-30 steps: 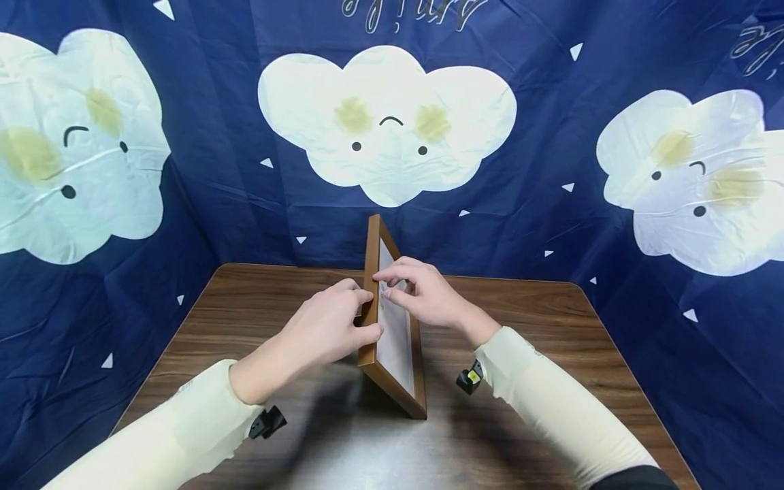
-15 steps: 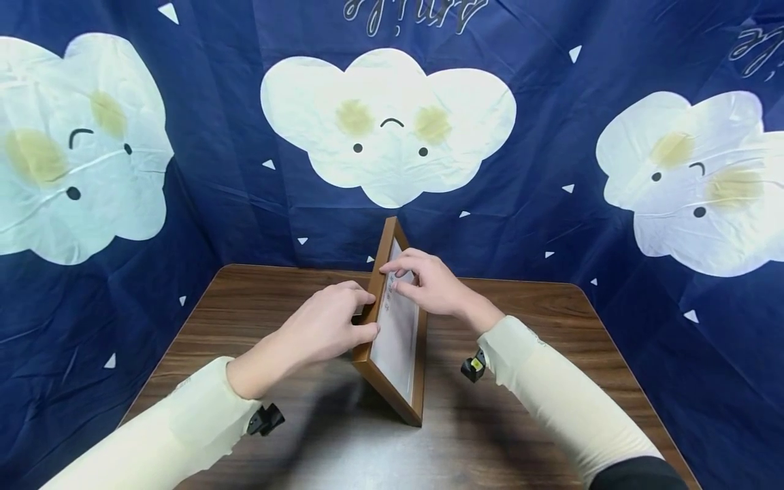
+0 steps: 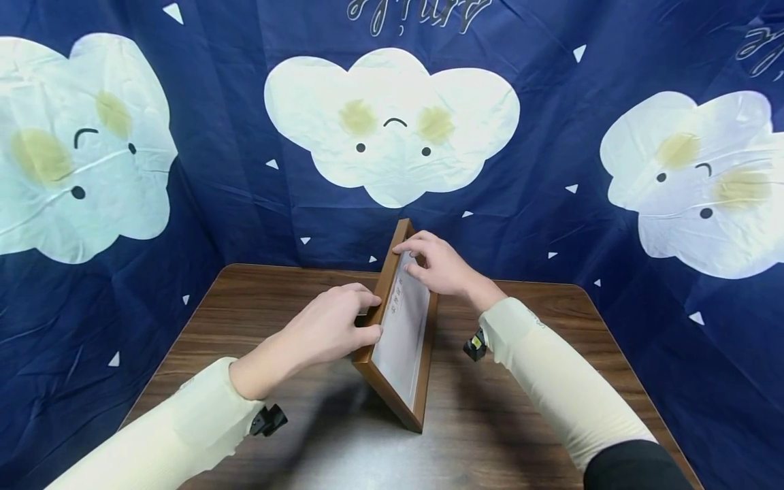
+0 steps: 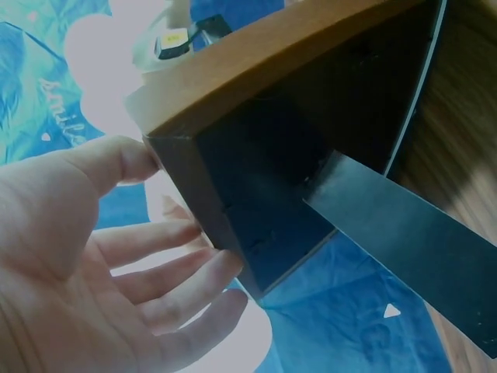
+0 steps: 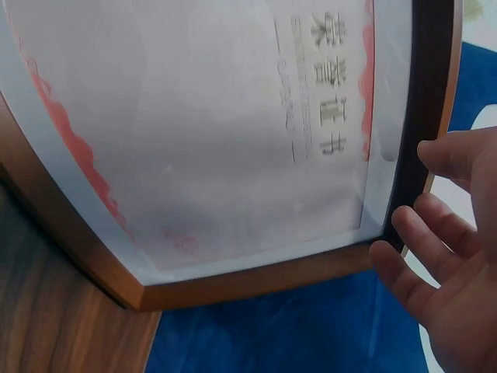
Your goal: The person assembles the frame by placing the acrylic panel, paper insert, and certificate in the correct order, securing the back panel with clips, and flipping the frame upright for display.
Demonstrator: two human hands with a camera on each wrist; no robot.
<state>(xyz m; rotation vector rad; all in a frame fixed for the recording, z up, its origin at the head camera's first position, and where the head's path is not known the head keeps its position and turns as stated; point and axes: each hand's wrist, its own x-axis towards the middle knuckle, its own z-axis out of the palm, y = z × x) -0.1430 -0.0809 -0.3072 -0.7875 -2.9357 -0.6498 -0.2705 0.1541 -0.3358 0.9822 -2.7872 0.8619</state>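
A brown picture frame [image 3: 401, 340] stands tilted on the wooden table, with a pale sheet [image 5: 217, 132] behind its clear front, printed with dark characters and a red border. My left hand [image 3: 324, 323] holds the near part of its top edge, thumb on the front side and fingers over the edge. Farther along that edge, the fingertips of my right hand [image 3: 444, 265] grip lightly, the thumb close to the front face. In the left wrist view, a dark support leg [image 4: 411, 249] sticks out from the frame's black back. The fingertips behind the edge are partly hidden.
The wood-grain table [image 3: 520, 381] has rounded far corners. Dark blue cloth [image 3: 539, 224] with white cloud prints hangs behind it and along both sides. A small black wrist camera [image 3: 267, 420] sits under the left sleeve, another under the right.
The frame has turned, its far end swinging right and its near lower corner shifting slightly toward me. My right hand has moved away from me along the top edge; the left has barely moved.
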